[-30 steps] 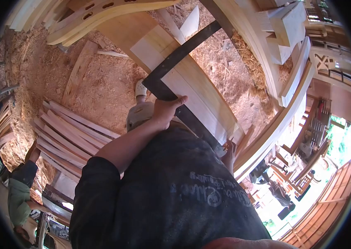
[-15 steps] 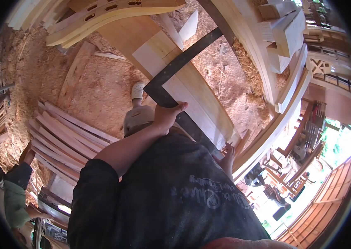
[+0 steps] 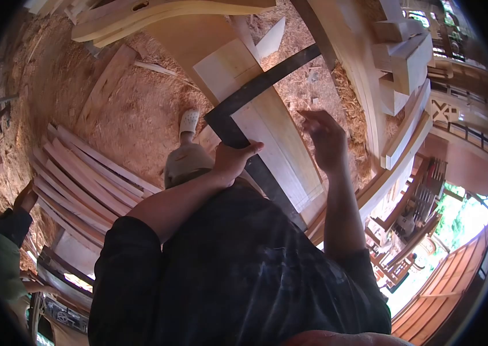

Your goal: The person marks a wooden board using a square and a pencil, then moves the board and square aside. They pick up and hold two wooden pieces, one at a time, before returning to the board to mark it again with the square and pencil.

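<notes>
A large dark L-shaped square (image 3: 267, 179) lies across a pale, flat wooden board (image 3: 267, 130). One of its legs crosses the board, and the other runs along the edge nearest my body. My left hand (image 3: 234, 161) grips the square near its corner, thumb over the top and the other fingers hidden below. Raised beyond the board's right edge, my right hand (image 3: 327, 138) has its fingers bent together in a pinch. Something small and thin seems to stick out at its fingertips, but I cannot tell what it is.
Curved timber pieces (image 3: 169, 14) lie at the board's far end. Thick beams and blocks (image 3: 399, 57) line the right side. Several long slats (image 3: 82, 184) are stacked at left, near another person's arm (image 3: 13, 225). Wood shavings cover the ground (image 3: 146, 109).
My right hand has lifted from the board's near end and swung up and away to the right side. The left hand keeps its hold on the square. The view has shifted slightly.
</notes>
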`<action>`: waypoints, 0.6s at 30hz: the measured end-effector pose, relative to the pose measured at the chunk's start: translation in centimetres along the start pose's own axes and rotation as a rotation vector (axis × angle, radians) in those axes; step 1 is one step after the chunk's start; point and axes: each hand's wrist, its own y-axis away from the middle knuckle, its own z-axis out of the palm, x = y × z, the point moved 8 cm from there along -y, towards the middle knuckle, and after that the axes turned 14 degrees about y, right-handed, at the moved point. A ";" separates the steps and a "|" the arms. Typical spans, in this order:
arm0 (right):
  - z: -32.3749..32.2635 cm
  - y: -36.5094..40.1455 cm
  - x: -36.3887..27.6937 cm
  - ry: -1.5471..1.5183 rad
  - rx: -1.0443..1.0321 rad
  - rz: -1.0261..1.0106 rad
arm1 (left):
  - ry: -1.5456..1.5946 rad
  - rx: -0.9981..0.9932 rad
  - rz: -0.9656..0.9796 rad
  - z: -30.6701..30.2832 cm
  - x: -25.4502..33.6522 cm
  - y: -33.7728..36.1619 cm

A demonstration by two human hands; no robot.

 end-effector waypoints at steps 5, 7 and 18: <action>7.2 -8.5 -5.4 -0.205 -0.306 -0.042 | 0.005 -0.012 -0.006 0.1 -0.1 0.1; 9.8 -10.0 -6.7 -0.137 -0.445 -0.090 | -0.003 0.007 -0.004 0.1 0.5 0.4; 12.3 -13.6 -6.0 0.144 -0.589 -0.157 | -0.006 0.025 -0.054 0.8 1.9 1.0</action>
